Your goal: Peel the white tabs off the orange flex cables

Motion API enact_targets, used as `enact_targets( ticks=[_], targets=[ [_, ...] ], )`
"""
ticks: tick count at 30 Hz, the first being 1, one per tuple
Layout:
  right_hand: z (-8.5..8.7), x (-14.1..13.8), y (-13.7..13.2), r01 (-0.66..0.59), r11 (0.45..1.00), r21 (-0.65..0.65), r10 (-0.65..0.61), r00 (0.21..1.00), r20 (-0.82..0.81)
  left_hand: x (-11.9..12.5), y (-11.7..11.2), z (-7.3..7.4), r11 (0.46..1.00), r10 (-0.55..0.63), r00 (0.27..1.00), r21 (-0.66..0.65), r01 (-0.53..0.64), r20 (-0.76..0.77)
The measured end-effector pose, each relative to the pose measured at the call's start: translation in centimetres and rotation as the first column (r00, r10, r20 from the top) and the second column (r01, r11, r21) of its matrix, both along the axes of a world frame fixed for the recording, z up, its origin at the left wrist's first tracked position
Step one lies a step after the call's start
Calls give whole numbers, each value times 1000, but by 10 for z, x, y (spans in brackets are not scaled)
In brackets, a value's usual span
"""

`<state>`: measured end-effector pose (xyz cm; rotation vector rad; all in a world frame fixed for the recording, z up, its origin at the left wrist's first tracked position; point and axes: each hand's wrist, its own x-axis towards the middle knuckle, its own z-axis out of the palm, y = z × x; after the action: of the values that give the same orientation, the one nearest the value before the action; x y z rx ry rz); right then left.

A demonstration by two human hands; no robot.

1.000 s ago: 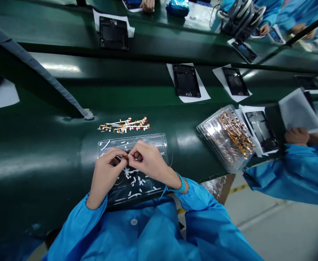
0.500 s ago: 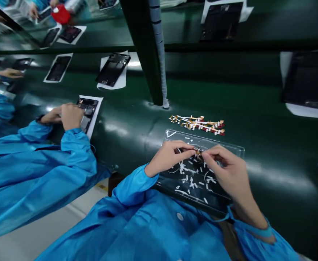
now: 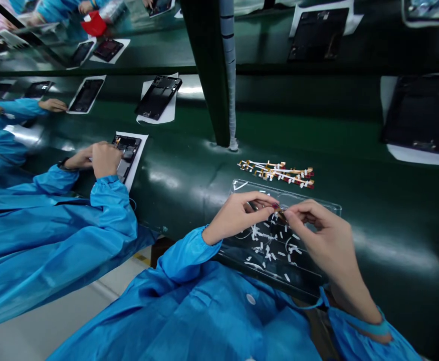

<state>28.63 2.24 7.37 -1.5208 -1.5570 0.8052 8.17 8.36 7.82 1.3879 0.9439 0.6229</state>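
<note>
My left hand (image 3: 240, 216) and my right hand (image 3: 322, 235) meet above a transparent plastic tray (image 3: 290, 196), and their fingertips pinch a small flex cable (image 3: 280, 213) with a gold-coloured end. Many white backing-paper strips (image 3: 268, 248) lie scattered in the tray beneath my hands. Just beyond the tray rests a loose bundle of flex cables (image 3: 275, 172) with white tabs and dark red ends, untouched by either hand.
A co-worker's hands (image 3: 104, 159) work on a phone housing (image 3: 127, 153) along the dark green bench (image 3: 189, 188) to my left. Further phone housings lie on white paper sheets. A tape-wrapped post (image 3: 229, 75) rises behind the cables.
The view has swung round, moving the co-worker from the right side to the left. My hands remain together over the tray, pinching the small cable.
</note>
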Motion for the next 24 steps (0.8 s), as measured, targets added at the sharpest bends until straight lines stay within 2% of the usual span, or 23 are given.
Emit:
enact_targets(
  ticks=[3, 8, 16, 18, 22, 24],
  targets=[
    [-3, -1, -1, 40, 999, 11, -40, 999, -18, 5, -3, -3, 1000, 8, 999, -17, -7, 41],
    [1, -8, -1, 22, 996, 86, -24, 999, 22, 14, -8, -11, 999, 53, 997, 6, -53, 59],
    [-2, -9, -5, 11, 994, 104, -14, 1000, 28, 8, -10, -14, 999, 41, 999, -9, -41, 32],
    [-2, -8, -2, 15, 994, 104, -18, 999, 27, 6, -7, -14, 1000, 31, 999, 4, -31, 34],
    [4, -12, 0, 59, 989, 137, -60, 998, 3, -11, -6, -15, 986, -92, 994, 134, 99, -62],
    [10, -15, -3, 62, 987, 149, -61, 998, -14, -23, -6, -16, 984, -38, 990, 169, 60, -135]
  ],
)
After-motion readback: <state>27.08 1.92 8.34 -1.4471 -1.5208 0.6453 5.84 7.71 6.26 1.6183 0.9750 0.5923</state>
